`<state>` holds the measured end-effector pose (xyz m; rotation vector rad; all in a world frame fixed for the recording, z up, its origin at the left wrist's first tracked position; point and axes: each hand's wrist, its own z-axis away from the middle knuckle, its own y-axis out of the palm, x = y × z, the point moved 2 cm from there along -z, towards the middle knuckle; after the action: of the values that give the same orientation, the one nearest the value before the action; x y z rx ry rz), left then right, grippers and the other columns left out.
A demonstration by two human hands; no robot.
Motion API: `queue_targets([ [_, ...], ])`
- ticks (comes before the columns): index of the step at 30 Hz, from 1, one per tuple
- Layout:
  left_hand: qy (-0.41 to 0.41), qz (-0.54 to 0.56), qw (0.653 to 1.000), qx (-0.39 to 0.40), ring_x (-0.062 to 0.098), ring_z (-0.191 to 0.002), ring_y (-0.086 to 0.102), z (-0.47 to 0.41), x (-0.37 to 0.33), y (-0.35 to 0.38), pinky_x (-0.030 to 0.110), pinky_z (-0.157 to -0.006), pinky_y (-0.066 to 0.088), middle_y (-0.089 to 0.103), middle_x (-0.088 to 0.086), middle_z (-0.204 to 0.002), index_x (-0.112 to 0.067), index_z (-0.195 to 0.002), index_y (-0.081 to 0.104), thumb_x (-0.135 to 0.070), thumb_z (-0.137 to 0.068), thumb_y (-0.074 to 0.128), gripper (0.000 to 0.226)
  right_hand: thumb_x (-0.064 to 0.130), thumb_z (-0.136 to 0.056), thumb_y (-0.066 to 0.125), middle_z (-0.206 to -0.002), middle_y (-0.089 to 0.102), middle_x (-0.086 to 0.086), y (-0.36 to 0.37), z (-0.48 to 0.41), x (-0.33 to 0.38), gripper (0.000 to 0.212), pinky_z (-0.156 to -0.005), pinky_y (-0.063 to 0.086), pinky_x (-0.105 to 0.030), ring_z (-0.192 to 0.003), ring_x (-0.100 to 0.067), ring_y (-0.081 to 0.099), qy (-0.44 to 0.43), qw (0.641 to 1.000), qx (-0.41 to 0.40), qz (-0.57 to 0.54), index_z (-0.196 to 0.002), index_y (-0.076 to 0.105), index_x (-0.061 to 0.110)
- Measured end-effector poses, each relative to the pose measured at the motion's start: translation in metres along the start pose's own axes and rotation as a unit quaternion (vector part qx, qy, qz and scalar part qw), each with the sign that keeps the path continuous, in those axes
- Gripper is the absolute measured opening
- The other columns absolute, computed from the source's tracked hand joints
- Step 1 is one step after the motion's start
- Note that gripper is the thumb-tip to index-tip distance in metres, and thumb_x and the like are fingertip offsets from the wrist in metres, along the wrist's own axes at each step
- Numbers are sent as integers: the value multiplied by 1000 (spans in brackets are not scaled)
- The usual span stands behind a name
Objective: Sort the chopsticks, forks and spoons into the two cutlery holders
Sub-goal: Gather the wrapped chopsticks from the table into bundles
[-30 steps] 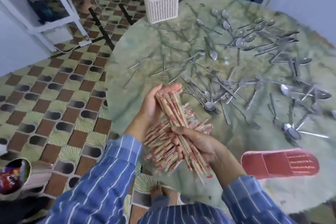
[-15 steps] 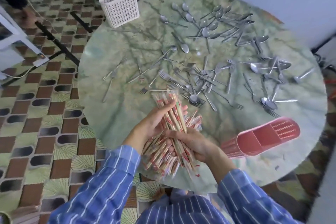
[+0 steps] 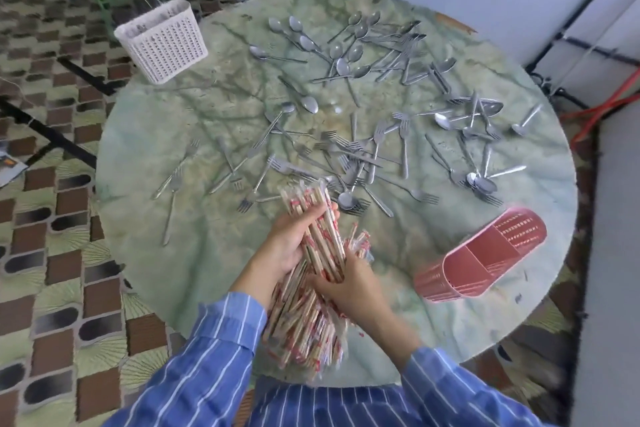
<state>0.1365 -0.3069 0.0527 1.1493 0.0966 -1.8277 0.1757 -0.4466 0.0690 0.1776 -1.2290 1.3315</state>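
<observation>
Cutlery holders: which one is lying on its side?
The red holder, near right on the table, lies tipped over with its open compartments showing. The white holder stands upright at the far left edge.

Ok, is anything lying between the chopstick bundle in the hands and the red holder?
Nothing visible does: bare table separates the chopstick bundle, held by the left hand and right hand, from the red holder. That holder lies on its side, though.
</observation>
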Motion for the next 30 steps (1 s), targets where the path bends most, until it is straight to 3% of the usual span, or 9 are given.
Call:
queue_targets([
  [6, -65, -45, 992, 101, 28, -101, 68, -5, -17, -11, 43, -89, 54, 70, 15, -109, -5, -107, 66, -45, -76, 67, 50, 23, -82, 76, -61, 63, 3, 18, 3, 20, 24, -42, 45, -21, -43, -5, 54, 80, 982, 48, -163, -73, 54, 17],
  [9, -50, -143, 977, 151, 29, -87, 69, -5, -24, -16, 47, -88, 53, 72, 13, -89, -14, -89, 70, -23, -71, 81, 23, 23, -81, 75, -67, 64, -3, 38, 4, 24, 23, -52, 51, -38, -50, -12, 56, 104, 982, -18, -154, -77, 54, 16],
  [12, -27, -150, 983, 101, 20, -65, 68, -2, -25, -10, 33, -65, 60, 71, 12, -78, 2, -98, 64, 1, -86, 65, 12, 29, -81, 71, -68, 57, 3, 64, 10, 27, 29, -57, 45, -41, -56, -13, 50, 105, 977, -158, -99, -96, 51, 16],
  [14, -8, -185, 980, 75, 19, -60, 65, -5, -24, -7, 27, -56, 58, 70, 14, -78, 8, -96, 64, 3, -90, 59, 9, 31, -83, 70, -85, 59, 9, 75, 18, 32, 43, -60, 38, -32, -69, -12, 52, 67, 968, -238, -46, -117, 46, 19],
  [17, -7, -229, 971, 73, 11, -57, 66, -9, -17, -5, 21, -55, 53, 70, 16, -80, 7, -95, 67, -2, -86, 65, 13, 24, -86, 68, -142, 48, -1, 90, 22, 32, 74, -84, 34, -11, -120, -14, 50, 29, 964, -260, -34, -147, 27, 12],
  [20, -14, -254, 961, 107, 5, -78, 70, -12, -3, -12, 20, -72, 51, 73, 9, -94, -10, -100, 65, -28, -77, 80, 32, 11, -86, 66, -146, 41, -2, 100, 24, 22, 78, -96, 23, -1, -134, -14, 40, 37, 958, -268, -97, -149, 21, 9],
  [24, 51, -337, 933, 116, 6, -119, 53, -11, 13, -40, 28, -104, 40, 57, -8, -128, -22, -131, 48, -55, -67, 79, 78, 17, -86, 66, -122, 62, -13, 109, 32, 10, 77, -83, 43, -23, -105, -24, 60, 113, 941, -295, -122, -149, 23, 10],
  [26, 102, -384, 910, 119, 6, -125, 47, -5, 20, -59, 29, -110, 35, 51, -8, -134, -20, -133, 47, -42, -81, 72, 62, 17, -85, 65, -118, 63, -16, 117, 31, 5, 78, -79, 44, -27, -95, -24, 60, 128, 939, -291, -127, -150, 21, 12],
  [30, 190, -449, 862, 136, 7, -131, 42, 9, 39, -86, 21, -111, 28, 50, -6, -137, -19, -128, 55, -23, -95, 58, 34, 10, -85, 64, -142, 47, -12, 129, 24, 3, 78, -94, 31, -15, -122, -18, 49, 117, 935, -312, -122, -150, 20, 8],
])
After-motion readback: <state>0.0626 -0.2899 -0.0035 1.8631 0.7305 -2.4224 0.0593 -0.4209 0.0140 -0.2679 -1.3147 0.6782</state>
